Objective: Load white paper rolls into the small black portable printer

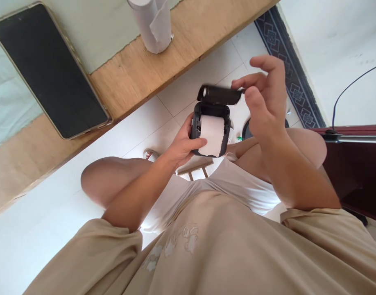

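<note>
My left hand (186,143) is wrapped round a small black portable receipt printer (227,137), its thumb resting over the paper. Inside the printer's opened bay sits a white paper roll (212,129) with a ragged lower edge. The printer's dark lid (220,94) stands raised at the top of the body, slightly blurred. At the lid's right end, my right hand (266,98) has its thumb and a finger pinched on the corner, with another finger lifted away. The underside of the printer is hidden by my left palm.
On the wooden table (139,65) to the upper left lie a phone (49,69) with a dark screen and a standing white paper roll (154,28). My bare knees flank the printer. A thin black cable (344,88) runs at the right, above a dark red surface (354,176).
</note>
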Available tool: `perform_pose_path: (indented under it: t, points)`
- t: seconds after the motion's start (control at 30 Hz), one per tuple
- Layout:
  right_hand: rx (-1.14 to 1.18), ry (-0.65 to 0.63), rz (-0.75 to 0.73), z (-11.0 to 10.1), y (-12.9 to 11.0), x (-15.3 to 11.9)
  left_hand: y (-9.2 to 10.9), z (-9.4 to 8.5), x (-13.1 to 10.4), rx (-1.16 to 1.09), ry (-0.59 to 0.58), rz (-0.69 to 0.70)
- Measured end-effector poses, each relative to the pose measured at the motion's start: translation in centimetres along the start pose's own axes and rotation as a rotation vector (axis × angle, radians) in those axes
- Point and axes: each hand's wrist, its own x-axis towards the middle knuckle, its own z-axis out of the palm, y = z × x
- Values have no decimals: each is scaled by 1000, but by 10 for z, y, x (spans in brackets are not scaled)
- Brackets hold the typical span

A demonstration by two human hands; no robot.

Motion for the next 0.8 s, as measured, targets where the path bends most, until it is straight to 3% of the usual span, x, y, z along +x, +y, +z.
perform_pose_path:
  t: [0.1,0.2,0.37,0.53,0.67,0.8]
  points:
    - [59,-67,-33,5,0,-2,1,0,-2,-22,-12,6]
    - [-15,-287,48,10,-1,-8,2,1,-4,-61,-9,20]
    - [-42,-473,21,21,3,-6,3,3,-6,-114,104,90]
    - [-94,-506,-18,28,8,6,12,10,-2,-213,247,60]
    - [-177,-383,-107,19,3,7,14,14,3,-258,344,62]
    - [-240,-344,-212,11,-1,-1,10,13,8,-236,349,67]
